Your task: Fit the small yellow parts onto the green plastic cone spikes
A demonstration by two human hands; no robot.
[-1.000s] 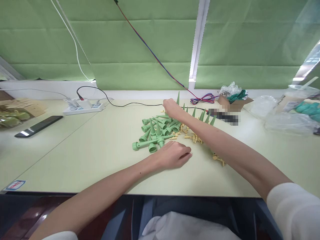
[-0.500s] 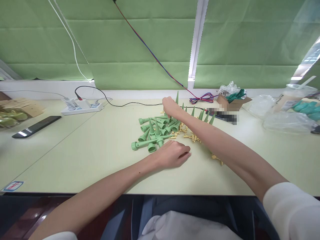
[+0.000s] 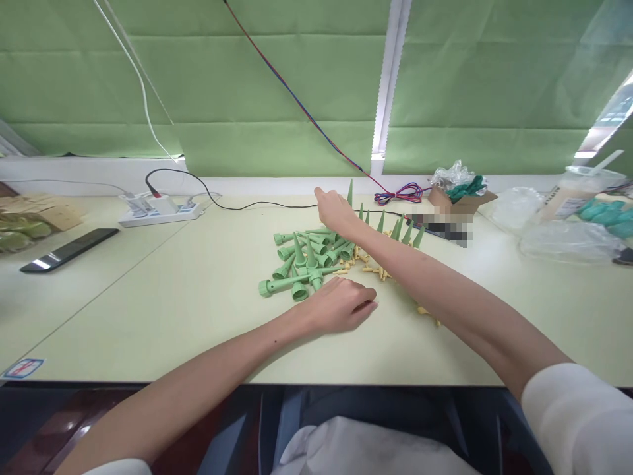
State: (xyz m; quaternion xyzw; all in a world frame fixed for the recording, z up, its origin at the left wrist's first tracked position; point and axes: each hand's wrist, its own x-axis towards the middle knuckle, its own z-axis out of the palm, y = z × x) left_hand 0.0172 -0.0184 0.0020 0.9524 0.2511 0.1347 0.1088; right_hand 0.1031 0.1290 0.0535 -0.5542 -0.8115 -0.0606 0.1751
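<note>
My right hand (image 3: 334, 210) reaches over the far side of a heap of green plastic watering spikes (image 3: 284, 283). Its index finger points left, while the other fingers are curled and partly hidden; anything in their grip is out of sight. My left hand (image 3: 343, 305) lies on the table just in front of the heap, fingers curled in, with nothing visible in them. Small yellow plastic pieces (image 3: 368, 268) are scattered right of the heap, partly behind my right forearm. Several green spikes (image 3: 380, 222) stand point up in a row beyond that forearm.
A power strip (image 3: 185, 212) and a dark flat device (image 3: 69, 251) sit on the left. At the back right are a small cardboard box (image 3: 462, 206), a coil of wire (image 3: 403, 193) and a drink cup (image 3: 566, 191) among plastic bags. A black cable crosses the table's back.
My right hand has shifted slightly left and up, and its index finger now sticks out. A small yellowish bit below it has gone from sight. My left hand stays put.
</note>
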